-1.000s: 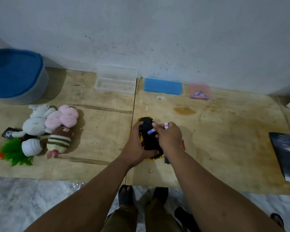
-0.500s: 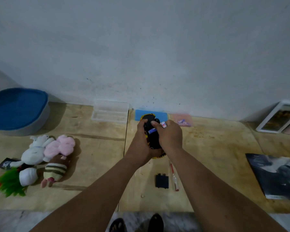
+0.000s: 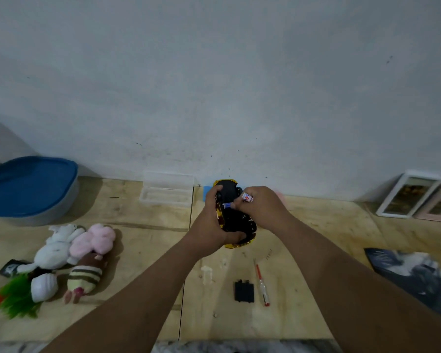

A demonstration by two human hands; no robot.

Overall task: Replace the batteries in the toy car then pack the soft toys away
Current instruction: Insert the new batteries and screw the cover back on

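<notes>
My left hand (image 3: 209,225) grips the yellow and black toy car (image 3: 236,220), held belly-up above the wooden floor board. My right hand (image 3: 261,211) pinches a blue battery (image 3: 227,205) against the car's underside, with a second white and red battery (image 3: 247,197) held between its fingers. The black battery cover (image 3: 244,291) lies on the board below, beside a red-tipped screwdriver (image 3: 261,285). The soft toys lie at the left: a white one (image 3: 55,247), a pink one (image 3: 94,239), a striped brown one (image 3: 85,276) and a green one (image 3: 17,299).
A blue and grey storage basket (image 3: 28,189) stands at the far left by the wall. A clear plastic box (image 3: 167,188) sits against the wall. Picture frames (image 3: 415,196) lean at the right, and a dark magazine (image 3: 415,273) lies on the board.
Both hands have lifted the car off the board and away from me. The cover and screwdriver, hidden before, now show on the board. The camera has tilted up.
</notes>
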